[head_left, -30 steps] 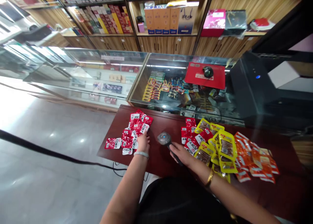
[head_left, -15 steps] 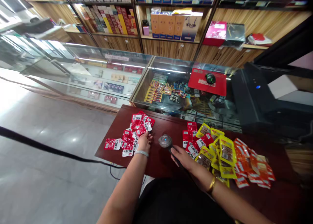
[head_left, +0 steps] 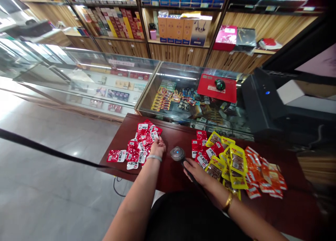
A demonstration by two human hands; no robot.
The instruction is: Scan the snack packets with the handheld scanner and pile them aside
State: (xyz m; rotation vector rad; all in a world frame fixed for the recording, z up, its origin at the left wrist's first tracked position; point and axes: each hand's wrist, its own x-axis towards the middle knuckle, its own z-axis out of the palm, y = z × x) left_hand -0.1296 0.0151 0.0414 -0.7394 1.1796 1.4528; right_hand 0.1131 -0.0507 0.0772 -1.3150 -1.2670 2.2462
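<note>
My right hand [head_left: 195, 171] grips the dark handle of a barcode scanner [head_left: 178, 153] whose round head, with a small blue light, points up over the dark red table [head_left: 173, 176]. My left hand [head_left: 158, 147] rests at the right edge of a pile of small red snack packets [head_left: 139, 146], fingers on or just beside them; whether it grips one I cannot tell. To the right of the scanner lies a second heap: red packets [head_left: 203, 151], yellow packets [head_left: 231, 160] and orange packets [head_left: 262, 176].
A glass display counter [head_left: 168, 94] with small goods stands behind the table, carrying a red box [head_left: 216, 88] and a black monitor [head_left: 262, 101]. Wooden shelves [head_left: 183, 22] with boxes line the back wall. A black cable [head_left: 52, 151] crosses the shiny floor at left.
My left hand has shifted slightly right and up along the red packet pile. The right hand keeps hold of the scanner. The view has drifted a little.
</note>
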